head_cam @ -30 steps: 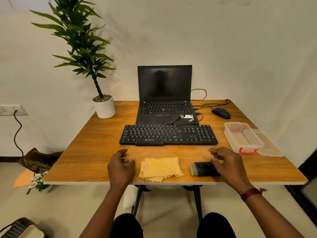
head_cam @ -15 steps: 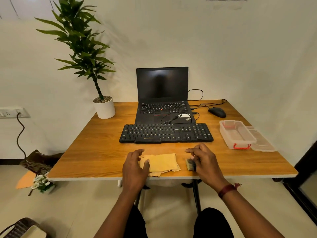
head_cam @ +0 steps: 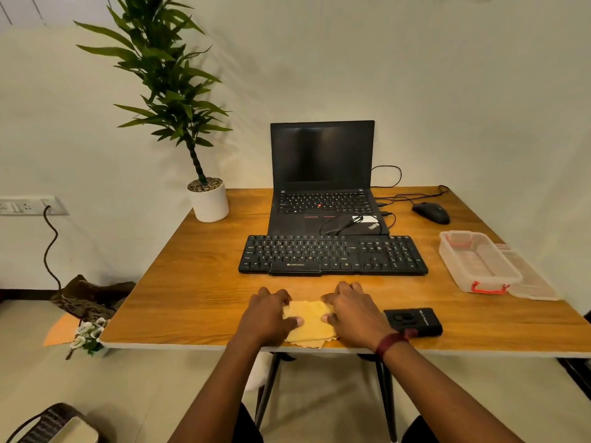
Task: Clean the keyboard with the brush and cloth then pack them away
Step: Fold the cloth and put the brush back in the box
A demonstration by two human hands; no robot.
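The wooden bench (head_cam: pixel 198 282) stretches away from the left grip (head_cam: pixel 267 314) and the right grip (head_cam: pixel 353 311), both of which sit at its near edge. Far beyond the left grip and off to its left, a tall leafy plant (head_cam: pixel 172 100) stands in a white pot at the back of the bench. Straight beyond both grips an open black laptop (head_cam: pixel 322 155) faces the person, its screen dark. Nearer, just beyond the fingertips but apart from them, the black keyboard (head_cam: pixel 332 255) lies flat with its long side across the bench. Well to the right of the right grip and a little farther back is a clear plastic container (head_cam: pixel 476 262) with a red clasp, its lid (head_cam: pixel 531 282) lying beside it on the far side from the grips.

The folded yellow cloth (head_cam: pixel 308 319) lies on the bench between the two grips. The left grip is grasping its left edge and the right grip its right edge, thumbs on top and fingers curled over the far corners. Just to the right of the right grip, close to the wrist, the black brush (head_cam: pixel 414 321) rests flat on the bench, untouched. Far beyond the right grip and to its right sits a black mouse (head_cam: pixel 431 212). A dark red band (head_cam: pixel 388 343) circles the right wrist.
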